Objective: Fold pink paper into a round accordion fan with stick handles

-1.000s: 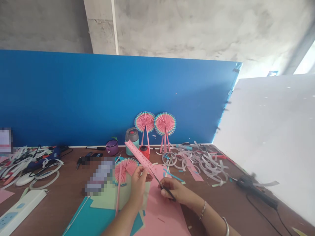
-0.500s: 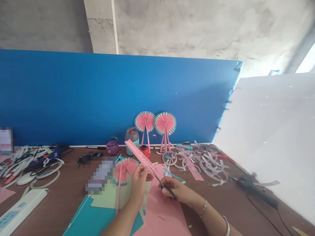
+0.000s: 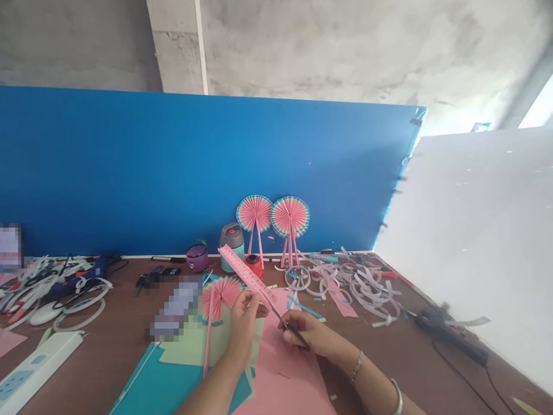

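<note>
My left hand [image 3: 247, 316] pinches the lower end of a pink paper strip [image 3: 244, 270], which slants up to the left and shows rows of small cuts or marks. In my right hand [image 3: 302, 331] is a pair of scissors [image 3: 297, 336] with dark handles, its blades pointing up-left at the strip's lower end. Whether the blades are closed on the paper I cannot tell. Beneath both hands lies a pink paper sheet [image 3: 287, 369]. Just left of my left hand, a pleated pink paper fan [image 3: 219, 297] with a coloured rim lies on green paper [image 3: 185, 349].
Two round pink fans [image 3: 290, 217] lean on the blue partition [image 3: 173, 173]. Before it stand a grey-and-teal flask [image 3: 232, 245], a red container [image 3: 253, 266] and a purple pot [image 3: 197, 257]. Curled white strips [image 3: 354, 285], a glue gun [image 3: 453, 334] and a power strip [image 3: 41, 369] lie around.
Almost nothing differs. The pink strip's upper end has shifted very slightly to the left; both hands keep their places and grips.
</note>
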A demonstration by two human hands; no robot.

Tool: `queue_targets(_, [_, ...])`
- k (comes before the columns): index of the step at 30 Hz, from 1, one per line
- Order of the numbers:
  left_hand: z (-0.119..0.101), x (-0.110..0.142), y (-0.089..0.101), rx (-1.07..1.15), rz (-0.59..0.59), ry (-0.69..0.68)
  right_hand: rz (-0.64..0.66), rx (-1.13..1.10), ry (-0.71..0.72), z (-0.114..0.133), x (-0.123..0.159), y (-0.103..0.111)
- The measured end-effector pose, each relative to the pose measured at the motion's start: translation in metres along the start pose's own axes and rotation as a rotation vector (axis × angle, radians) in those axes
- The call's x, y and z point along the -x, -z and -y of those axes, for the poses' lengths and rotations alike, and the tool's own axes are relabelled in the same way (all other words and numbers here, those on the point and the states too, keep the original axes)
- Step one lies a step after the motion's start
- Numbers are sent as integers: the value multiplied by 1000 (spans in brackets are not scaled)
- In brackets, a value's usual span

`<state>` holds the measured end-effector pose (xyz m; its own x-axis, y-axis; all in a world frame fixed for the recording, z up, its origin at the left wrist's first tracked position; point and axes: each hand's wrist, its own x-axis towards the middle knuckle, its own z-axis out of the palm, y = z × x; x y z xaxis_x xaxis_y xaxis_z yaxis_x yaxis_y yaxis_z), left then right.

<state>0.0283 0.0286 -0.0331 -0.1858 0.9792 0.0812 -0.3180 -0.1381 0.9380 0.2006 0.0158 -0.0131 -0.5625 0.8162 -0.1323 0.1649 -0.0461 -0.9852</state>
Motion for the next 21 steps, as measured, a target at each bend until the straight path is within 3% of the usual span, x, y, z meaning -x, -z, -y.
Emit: queue_targets(21, [1, 0, 1, 7, 4, 6, 15, -20, 12, -3, 0, 2])
